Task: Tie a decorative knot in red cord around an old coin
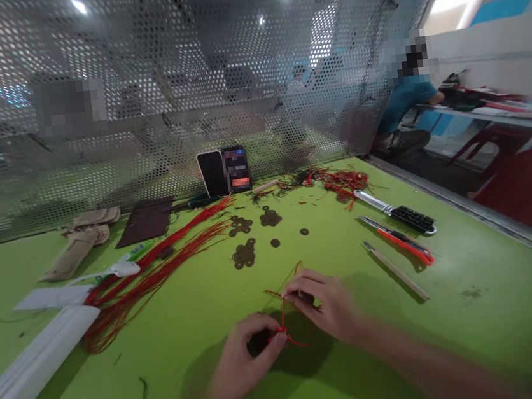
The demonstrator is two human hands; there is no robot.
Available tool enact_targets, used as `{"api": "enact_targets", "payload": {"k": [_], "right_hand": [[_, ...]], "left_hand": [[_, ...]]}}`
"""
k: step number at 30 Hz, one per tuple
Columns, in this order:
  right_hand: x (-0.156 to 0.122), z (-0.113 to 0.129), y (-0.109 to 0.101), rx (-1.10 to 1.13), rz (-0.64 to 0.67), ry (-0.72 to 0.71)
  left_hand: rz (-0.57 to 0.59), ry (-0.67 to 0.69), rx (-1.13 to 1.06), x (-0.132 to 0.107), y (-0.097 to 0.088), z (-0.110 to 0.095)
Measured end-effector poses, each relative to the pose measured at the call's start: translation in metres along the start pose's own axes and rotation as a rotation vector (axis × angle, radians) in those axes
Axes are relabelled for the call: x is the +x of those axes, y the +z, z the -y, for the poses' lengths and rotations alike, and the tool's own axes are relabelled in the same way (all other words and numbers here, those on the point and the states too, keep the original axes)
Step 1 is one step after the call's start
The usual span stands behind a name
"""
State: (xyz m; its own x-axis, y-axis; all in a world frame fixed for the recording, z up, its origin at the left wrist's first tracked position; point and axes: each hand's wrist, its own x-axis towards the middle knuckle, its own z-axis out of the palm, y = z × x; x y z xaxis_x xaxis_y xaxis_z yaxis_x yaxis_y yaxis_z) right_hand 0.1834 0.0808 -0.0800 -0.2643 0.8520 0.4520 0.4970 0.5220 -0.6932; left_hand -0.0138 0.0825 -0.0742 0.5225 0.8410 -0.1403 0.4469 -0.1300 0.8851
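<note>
Between my two hands runs a short length of red cord [283, 313]. My left hand [250, 355] pinches its lower part, where a small knot shows at the thumb tip and a loose end sticks out to the right. Higher up, my right hand [323, 298] grips the same cord between thumb and fingertips, with loose ends poking out beyond the fingers. Both hands are just above the green table [210, 385]. Past them lie round, coin-like discs with holes [244, 253] in several clusters, plus two single discs.
To the left are a bundle of red cords [157, 257] and a long white object [40, 372]. On the right lie a pointed stick tool [396, 271], a red utility knife [398, 240] and a black-wrapped tool [396, 210]. Two phones [224, 171] lean against a perforated metal screen [143, 136]. A person [406, 103] sits right.
</note>
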Motion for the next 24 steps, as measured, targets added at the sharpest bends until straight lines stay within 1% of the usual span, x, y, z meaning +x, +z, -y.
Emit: {"api": "enact_targets", "payload": {"k": [2, 4, 7, 9, 11, 13, 16, 19, 24], "right_hand": [[0.0, 0.0, 0.001, 0.005, 0.006, 0.017], [0.0, 0.001, 0.0, 0.012, 0.025, 0.064], [-0.001, 0.004, -0.001, 0.001, 0.112, 0.135], [-0.002, 0.006, 0.0, -0.05, 0.206, 0.096], [-0.003, 0.008, 0.002, -0.122, 0.286, 0.012], [-0.003, 0.009, 0.006, -0.18, 0.327, -0.056], [-0.003, 0.01, 0.01, -0.207, 0.343, -0.095], [-0.005, 0.009, 0.012, -0.2, 0.344, -0.088], [-0.009, 0.006, 0.014, -0.135, 0.34, -0.066]], "left_hand": [[-0.018, -0.008, -0.026, 0.0, 0.0, 0.001], [-0.04, -0.02, -0.07, -0.001, 0.001, 0.004], [-0.135, -0.052, -0.142, -0.001, 0.0, 0.007], [-0.185, -0.072, -0.18, 0.0, 0.0, 0.008], [-0.201, -0.077, -0.214, 0.001, -0.001, 0.007], [-0.215, -0.076, -0.247, 0.002, -0.001, 0.007], [-0.227, -0.072, -0.288, 0.003, -0.001, 0.009], [-0.255, -0.083, -0.301, 0.003, -0.002, 0.01], [-0.369, -0.082, -0.322, 0.005, -0.007, 0.007]]}}
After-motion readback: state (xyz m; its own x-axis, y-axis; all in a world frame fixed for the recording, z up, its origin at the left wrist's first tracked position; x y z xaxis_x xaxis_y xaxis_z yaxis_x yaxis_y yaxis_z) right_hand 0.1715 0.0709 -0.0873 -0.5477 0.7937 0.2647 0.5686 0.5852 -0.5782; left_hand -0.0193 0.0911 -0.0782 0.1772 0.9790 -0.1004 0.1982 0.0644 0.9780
